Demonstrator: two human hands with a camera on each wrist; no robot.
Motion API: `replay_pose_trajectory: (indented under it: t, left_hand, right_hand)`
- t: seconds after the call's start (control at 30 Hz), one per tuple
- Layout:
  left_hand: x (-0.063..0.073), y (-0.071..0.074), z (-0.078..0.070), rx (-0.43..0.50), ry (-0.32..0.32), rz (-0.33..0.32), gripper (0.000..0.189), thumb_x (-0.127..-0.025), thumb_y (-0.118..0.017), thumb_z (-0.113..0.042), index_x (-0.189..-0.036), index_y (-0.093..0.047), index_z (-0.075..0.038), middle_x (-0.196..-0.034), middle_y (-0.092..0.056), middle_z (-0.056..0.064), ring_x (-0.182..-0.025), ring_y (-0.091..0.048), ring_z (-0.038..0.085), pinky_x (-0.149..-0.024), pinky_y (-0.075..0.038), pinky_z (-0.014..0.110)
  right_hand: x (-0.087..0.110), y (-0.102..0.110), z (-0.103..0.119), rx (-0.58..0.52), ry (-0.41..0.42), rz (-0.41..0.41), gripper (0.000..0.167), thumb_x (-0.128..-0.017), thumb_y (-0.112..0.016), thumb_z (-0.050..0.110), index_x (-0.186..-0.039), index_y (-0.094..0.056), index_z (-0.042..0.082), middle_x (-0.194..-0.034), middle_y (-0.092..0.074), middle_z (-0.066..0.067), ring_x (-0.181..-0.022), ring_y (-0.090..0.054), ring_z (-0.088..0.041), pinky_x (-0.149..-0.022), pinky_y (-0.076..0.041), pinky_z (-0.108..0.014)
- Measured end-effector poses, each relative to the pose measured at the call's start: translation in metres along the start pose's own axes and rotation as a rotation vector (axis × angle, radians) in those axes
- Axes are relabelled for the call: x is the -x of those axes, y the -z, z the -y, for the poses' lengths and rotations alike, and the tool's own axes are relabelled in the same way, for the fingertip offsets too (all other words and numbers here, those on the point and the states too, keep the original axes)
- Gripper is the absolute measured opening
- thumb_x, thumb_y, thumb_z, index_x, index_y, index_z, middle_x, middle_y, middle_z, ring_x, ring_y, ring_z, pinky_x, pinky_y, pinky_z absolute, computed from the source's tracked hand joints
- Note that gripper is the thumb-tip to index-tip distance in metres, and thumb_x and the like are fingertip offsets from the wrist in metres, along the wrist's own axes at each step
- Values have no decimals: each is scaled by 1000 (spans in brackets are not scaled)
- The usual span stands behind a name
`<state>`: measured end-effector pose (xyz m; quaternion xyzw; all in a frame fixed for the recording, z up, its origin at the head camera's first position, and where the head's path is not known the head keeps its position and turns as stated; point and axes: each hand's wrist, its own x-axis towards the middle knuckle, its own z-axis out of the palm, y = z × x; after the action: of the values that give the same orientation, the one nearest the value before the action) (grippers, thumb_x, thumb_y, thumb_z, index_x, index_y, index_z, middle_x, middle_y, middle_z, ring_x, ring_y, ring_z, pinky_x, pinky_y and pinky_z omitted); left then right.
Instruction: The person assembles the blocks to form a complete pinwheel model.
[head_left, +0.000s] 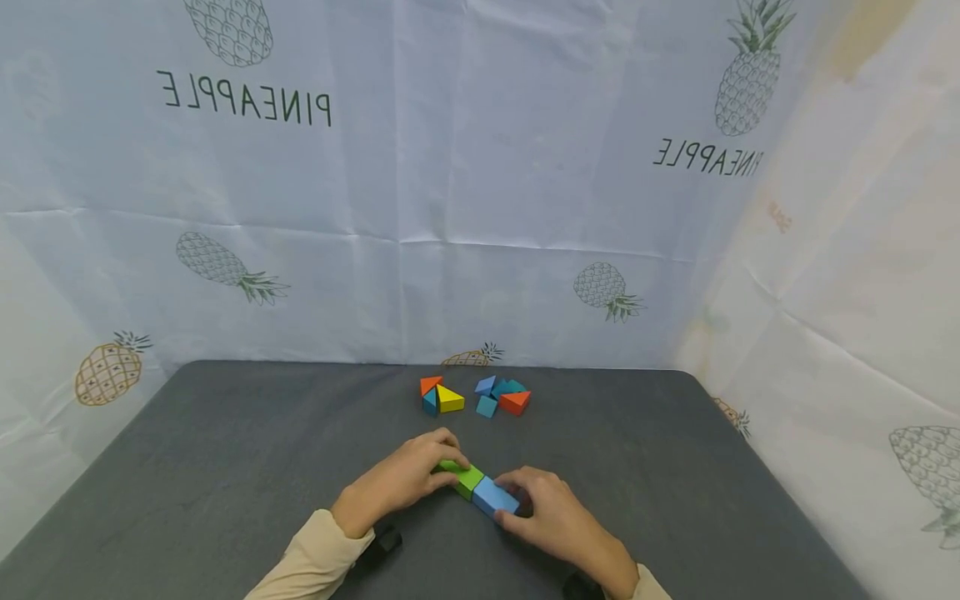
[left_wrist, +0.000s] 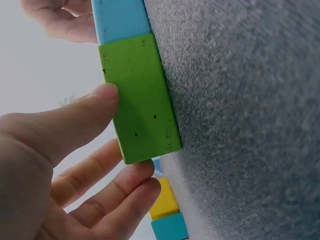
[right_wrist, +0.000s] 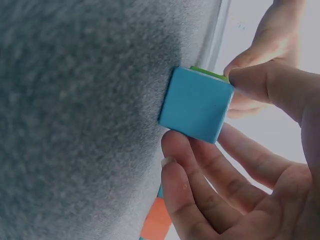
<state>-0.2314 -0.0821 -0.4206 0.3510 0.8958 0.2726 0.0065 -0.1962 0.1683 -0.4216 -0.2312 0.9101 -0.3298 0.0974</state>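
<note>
Now the right hand (head_left: 555,517) is pinching a blue block (head_left: 494,497), and the left hand (head_left: 408,475) is pinching a green block (head_left: 468,477); both are lying end to end on the table (head_left: 225,483). That pair looks nearly set. Farther off, a yellow block (head_left: 450,402) and other loose blocks (head_left: 515,403) are sitting apart. Behind, a cloth (head_left: 495,183) is showing "PINEAPPLE" backwards, twice.

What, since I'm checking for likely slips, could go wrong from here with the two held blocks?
The left hand holds the green rectangular block, the right hand the blue rectangular block, end to end: uneven pressure might skew their joint. If lifted together, they could part, since no fastening shows.
</note>
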Motion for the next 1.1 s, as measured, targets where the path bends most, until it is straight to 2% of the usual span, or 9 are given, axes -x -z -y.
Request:
replay_pose_trajectory:
  t: [0.43, 0.53, 0.77, 0.9, 1.1]
  left_hand:
    - [-3, -4, -1, 3, -1, -11, 26, -91, -71, -13, -117, -72, -12, -121, -58, 5, -106, -61, 21, -88, -54, 36]
    - [-2, -3, 0, 33, 26, -13, 30, -92, -71, -16, -121, -69, -11, -121, -58, 4, -105, -61, 20, -86, -53, 36]
    - [0, 0, 0, 59, 145, -3, 38, -92, -71, -29, -124, -66, -7, -115, -62, 4, -98, -60, 19, -83, -52, 39]
    - [0, 0, 0, 53, 147, 21, 40, -92, -71, -30, -124, -66, -7, -114, -64, 4, -98, -60, 19, -84, -52, 40]
    - [-2, -2, 0, 60, 148, 52, 46, -93, -70, -37, -129, -64, -10, -112, -61, 1, -88, -54, 11, -76, -48, 30]
  right_hand:
    - [3, 2, 3, -54, 4, 82, 45, -84, -75, 16, -126, -62, 4, -108, -64, -3, -76, -57, -3, -64, -48, -21]
    - [4, 3, 4, -77, -8, 99, 46, -83, -74, 14, -126, -62, 4, -108, -63, -3, -77, -58, -3, -65, -49, -21]
    - [4, 1, 5, -147, -16, 107, 46, -83, -78, 14, -125, -62, 2, -104, -63, -2, -76, -59, -3, -63, -50, -20]
    - [3, 1, 6, -173, -23, 116, 47, -84, -80, 18, -124, -63, 1, -102, -63, -1, -75, -60, -3, -62, -50, -20]
    - [4, -2, 8, -170, -35, 114, 49, -82, -82, 25, -121, -63, 4, -95, -65, 3, -74, -59, -3, -65, -49, -20]
